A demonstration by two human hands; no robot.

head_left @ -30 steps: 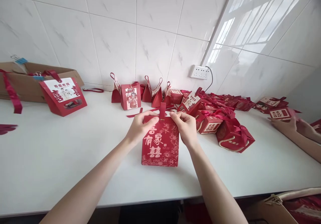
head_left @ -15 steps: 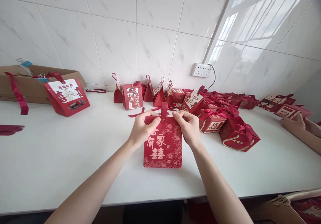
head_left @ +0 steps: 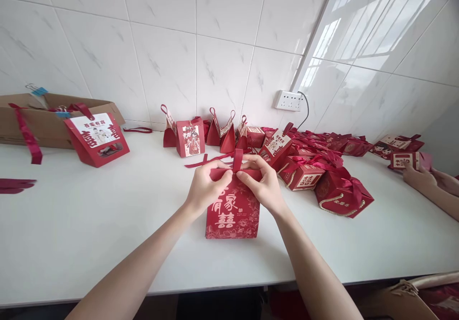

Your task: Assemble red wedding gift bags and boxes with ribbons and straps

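Our left hand (head_left: 206, 186) and right hand (head_left: 263, 185) pinch the top fold of the red paper gift bag (head_left: 232, 212); its short red ribbon tab (head_left: 237, 160) stands between our fingertips.

- The left hand (head_left: 204, 188) and right hand (head_left: 263, 184) have closed in from the corners, and the fingertips now almost meet.
- Under that pinch, the top edge of the red paper gift bag with gold characters (head_left: 233, 215) has folded inward.
- The upright red ribbon tab (head_left: 237, 160) is now squeezed right between the two grips.
- Far right of the grip, a co-worker's hand (head_left: 418, 176) has shifted onto a small red box with a white label (head_left: 403, 160).
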